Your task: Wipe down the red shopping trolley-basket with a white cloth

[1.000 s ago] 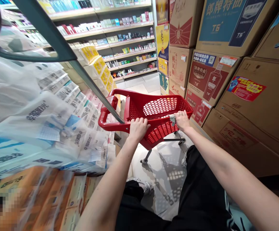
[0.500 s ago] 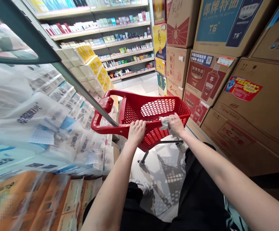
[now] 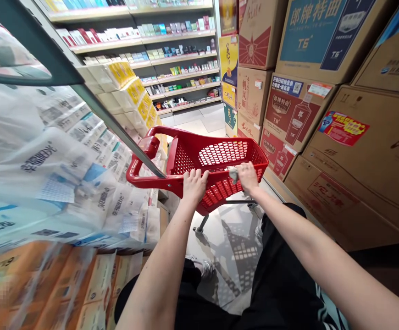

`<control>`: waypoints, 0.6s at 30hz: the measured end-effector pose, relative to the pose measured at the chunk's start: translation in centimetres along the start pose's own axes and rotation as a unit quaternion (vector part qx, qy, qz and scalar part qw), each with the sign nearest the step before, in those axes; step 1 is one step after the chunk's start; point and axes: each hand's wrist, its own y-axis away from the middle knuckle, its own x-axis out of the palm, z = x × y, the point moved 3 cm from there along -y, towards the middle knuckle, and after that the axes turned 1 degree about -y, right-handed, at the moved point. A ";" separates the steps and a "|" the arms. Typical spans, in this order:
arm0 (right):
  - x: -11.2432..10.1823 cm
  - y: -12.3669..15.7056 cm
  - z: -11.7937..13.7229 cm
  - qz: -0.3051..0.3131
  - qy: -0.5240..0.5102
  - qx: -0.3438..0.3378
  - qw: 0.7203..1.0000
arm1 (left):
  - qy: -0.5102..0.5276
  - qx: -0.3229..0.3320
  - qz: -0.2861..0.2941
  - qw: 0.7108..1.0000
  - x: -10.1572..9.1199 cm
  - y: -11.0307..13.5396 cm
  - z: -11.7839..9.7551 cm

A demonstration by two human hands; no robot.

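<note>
A red plastic shopping cart with a mesh basket stands on the tiled aisle floor in front of me. My left hand is closed round the cart's near rim. A little to its right, my right hand presses a small crumpled grey cloth onto the same rim, fingers wrapped over it. The basket looks empty. My legs in black shorts show below the arms.
Plastic-wrapped tissue packs fill the shelf close on the left, with orange cartons beneath. Stacked cardboard boxes wall the right side. Product shelves cross the far end of the narrow aisle.
My right hand with the cloth slid leftward along the cart's rim, closer to my left hand. The cart shifted slightly left in view; my left hand kept its grip.
</note>
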 end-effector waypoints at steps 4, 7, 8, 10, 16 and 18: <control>0.1 -1.6 8.9 0.012 -0.045 -0.063 0.997 | -0.006 -0.001 0.001 1.000 -0.2 0.3 -0.2; -0.1 -1.7 10.9 0.009 -0.055 -0.084 0.995 | 0.002 0.005 0.006 1.000 -0.4 0.7 -0.1; -0.1 -1.5 10.3 0.016 -0.056 -0.099 0.993 | 0.005 0.009 0.007 1.000 -0.4 0.8 0.0; -0.1 -0.8 7.4 0.035 -0.045 -0.117 0.991 | 0.011 0.017 0.006 1.000 -0.5 1.2 0.3; -1.0 1.2 -5.9 0.075 0.046 -0.024 0.996 | 0.024 0.017 -0.003 1.000 -0.7 1.7 0.2; -1.2 1.3 -8.2 0.092 0.063 0.002 0.994 | 0.027 0.013 -0.003 1.000 -0.8 1.5 -0.1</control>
